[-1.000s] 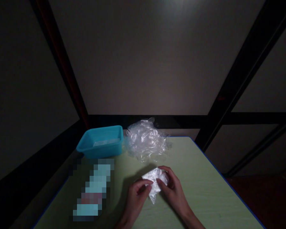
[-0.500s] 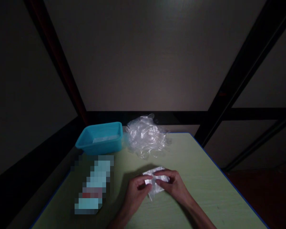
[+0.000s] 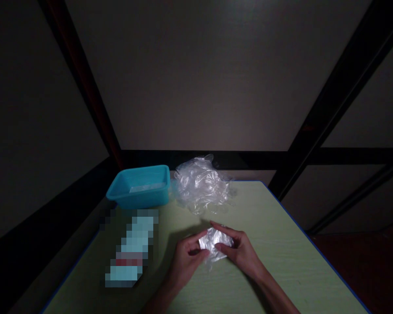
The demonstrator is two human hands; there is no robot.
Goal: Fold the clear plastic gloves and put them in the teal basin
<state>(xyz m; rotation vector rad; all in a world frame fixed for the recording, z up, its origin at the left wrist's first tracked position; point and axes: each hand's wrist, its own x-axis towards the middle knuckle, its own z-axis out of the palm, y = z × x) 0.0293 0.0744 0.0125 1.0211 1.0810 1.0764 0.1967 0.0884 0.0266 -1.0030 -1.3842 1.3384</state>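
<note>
A folded, shiny clear plastic glove is held between my two hands just above the table, near its middle. My left hand grips its left edge with thumb and fingers. On the other side, my right hand pinches it, thumb on the near face and fingers along the far edge. A thin loose bit of the plastic hangs below. Beyond my hands lies a loose heap of clear disposable plastic gloves. Part of the held glove is hidden by my fingers.
At the back left of the light green table stands a turquoise plastic basket with some flat clear plastic inside. A pixelated pale blue object lies in front of it. A panelled wall rises behind the table.
My right fingers have shifted from across the front of the glove to its far edge, uncovering more of it. The glove now looks more compact. The view has shifted slightly.
</note>
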